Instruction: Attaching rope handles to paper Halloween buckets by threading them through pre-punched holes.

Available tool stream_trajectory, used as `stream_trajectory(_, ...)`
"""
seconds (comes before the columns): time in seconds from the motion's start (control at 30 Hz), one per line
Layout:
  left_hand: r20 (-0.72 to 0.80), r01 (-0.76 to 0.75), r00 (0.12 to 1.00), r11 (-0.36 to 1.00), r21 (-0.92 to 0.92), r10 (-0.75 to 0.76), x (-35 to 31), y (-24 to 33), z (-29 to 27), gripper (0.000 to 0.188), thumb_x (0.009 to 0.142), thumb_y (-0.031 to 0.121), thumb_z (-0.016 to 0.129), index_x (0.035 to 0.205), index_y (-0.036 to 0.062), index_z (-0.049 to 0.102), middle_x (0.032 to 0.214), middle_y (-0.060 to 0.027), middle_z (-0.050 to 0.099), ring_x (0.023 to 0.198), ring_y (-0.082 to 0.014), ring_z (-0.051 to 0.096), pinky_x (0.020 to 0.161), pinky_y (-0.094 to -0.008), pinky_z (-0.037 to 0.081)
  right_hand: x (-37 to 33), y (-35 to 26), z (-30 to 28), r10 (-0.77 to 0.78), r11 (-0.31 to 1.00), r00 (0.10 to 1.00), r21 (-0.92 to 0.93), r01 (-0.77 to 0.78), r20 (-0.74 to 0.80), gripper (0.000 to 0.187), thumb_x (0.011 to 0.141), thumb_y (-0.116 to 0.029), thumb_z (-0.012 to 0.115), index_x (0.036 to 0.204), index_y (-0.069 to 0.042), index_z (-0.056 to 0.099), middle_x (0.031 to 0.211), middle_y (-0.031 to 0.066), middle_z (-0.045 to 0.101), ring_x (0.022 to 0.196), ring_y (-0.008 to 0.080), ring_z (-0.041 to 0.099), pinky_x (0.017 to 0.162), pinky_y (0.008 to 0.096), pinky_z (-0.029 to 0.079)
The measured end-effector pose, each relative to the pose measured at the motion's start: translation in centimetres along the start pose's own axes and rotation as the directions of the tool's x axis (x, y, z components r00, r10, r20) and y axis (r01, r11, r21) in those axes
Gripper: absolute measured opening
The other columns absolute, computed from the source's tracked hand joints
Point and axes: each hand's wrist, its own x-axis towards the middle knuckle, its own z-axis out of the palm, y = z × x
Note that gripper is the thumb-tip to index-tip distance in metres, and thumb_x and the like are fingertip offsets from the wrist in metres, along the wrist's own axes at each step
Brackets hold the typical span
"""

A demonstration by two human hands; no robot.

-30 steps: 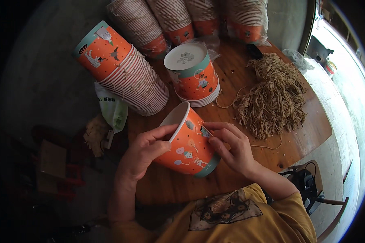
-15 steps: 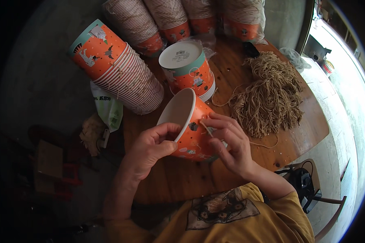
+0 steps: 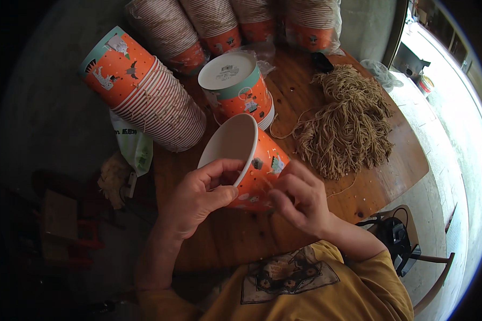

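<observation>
My left hand [image 3: 201,198] grips the rim of an orange paper bucket [image 3: 260,170], thumb outside and fingers inside the white mouth. The bucket is tilted, its mouth facing left, and printed with small cartoon figures. At its right side is my right hand [image 3: 303,199], fingers curled and thumb pressed in. A short tan string [image 3: 266,182], smeared by motion, shows at those fingertips against the bucket wall. Behind the bucket, an upturned matching bucket [image 3: 235,88] stands on the table with white rims beneath it. To the right lies a heap of tan string [image 3: 345,128].
A tall nested stack of buckets [image 3: 150,101] leans at the left. Several plastic-wrapped stacks [image 3: 214,27] stand along the back of the wooden table [image 3: 241,241]. A black object [image 3: 321,62] and a clear plastic bag [image 3: 382,75] lie beyond the string. A chair [image 3: 436,283] stands right.
My right hand has curled and turned at the bucket's side, and the string at its fingertips has swung downward. The left hand keeps its hold on the rim. The whole view has shifted slightly.
</observation>
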Motion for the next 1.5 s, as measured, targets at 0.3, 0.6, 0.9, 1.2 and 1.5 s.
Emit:
stream_trajectory(0.3, 0.007, -0.012, 1.0, 0.999, -0.034, 0.012, 0.4, 0.0, 0.0, 0.033, 0.088, 0.002, 0.056, 0.12, -0.0026, 0.053, 0.111, -0.0067, 0.061, 0.097, -0.0103, 0.059, 0.089, -0.0274, 0.05, -0.3, -0.6, 1.8, -0.262, 0.937, 0.96, -0.214, 0.277, 0.099, 0.014, 0.074, -0.013, 0.07, 0.081, -0.007, 0.06, 0.078, 0.0041, 0.057, 0.071, 0.0235, 0.056, 0.063, 0.0334, 0.049)
stream_trajectory(0.6, 0.011, -0.001, 1.0, 1.0, -0.03, 0.002, 0.4, -0.4, -0.1, 0.026, 0.087, 0.001, 0.055, 0.113, -0.0002, 0.054, 0.107, -0.0035, 0.059, 0.095, -0.0081, 0.057, 0.086, -0.0253, 0.05, 1.7, -0.3, -0.4, -0.176, 0.967, 0.981, -0.198, 0.158, -0.077, 0.009, 0.074, -0.006, 0.065, 0.081, -0.005, 0.059, 0.098, 0.0081, 0.061, 0.079, 0.0274, 0.058, 0.065, 0.0356, 0.049)
stream_trajectory(0.9, -0.003, -0.028, 1.0, 0.999, -0.043, 0.028, 0.5, -0.4, -0.2, 0.032, 0.085, 0.001, 0.055, 0.117, -0.0014, 0.052, 0.112, -0.0056, 0.058, 0.1, -0.0105, 0.056, 0.09, -0.027, 0.047, 0.2, -0.5, 0.7, -0.187, 0.968, 0.973, -0.145, 0.207, 0.137, 0.012, 0.074, -0.01, 0.067, 0.078, -0.005, 0.057, 0.075, 0.0068, 0.054, 0.069, 0.0253, 0.055, 0.061, 0.0346, 0.048)
stream_trajectory(1.2, 0.023, -0.003, 1.0, 0.998, -0.064, 0.005, 0.2, -0.4, 0.0, 0.039, 0.088, 0.002, 0.055, 0.127, -0.0014, 0.05, 0.111, -0.0057, 0.059, 0.101, -0.0102, 0.057, 0.09, -0.0266, 0.048, 1.8, -0.3, 0.0, -0.012, 0.999, 1.0, -0.05, 0.012, -0.001, 0.011, 0.079, -0.007, 0.061, 0.074, -0.002, 0.052, 0.07, 0.0105, 0.053, 0.065, 0.0282, 0.056, 0.059, 0.0379, 0.046)
stream_trajectory(1.5, 0.041, -0.025, 0.999, 0.998, -0.056, 0.027, 0.1, -0.5, 0.0, 0.042, 0.089, 0.001, 0.054, 0.131, -0.0003, 0.048, 0.114, -0.0053, 0.056, 0.1, -0.0089, 0.055, 0.091, -0.0256, 0.047, 1.7, -0.4, 0.2, 0.038, 0.998, 0.999, -0.043, -0.039, -0.035, 0.009, 0.078, -0.006, 0.059, 0.074, -0.002, 0.051, 0.068, 0.0108, 0.052, 0.063, 0.029, 0.055, 0.057, 0.0383, 0.045)
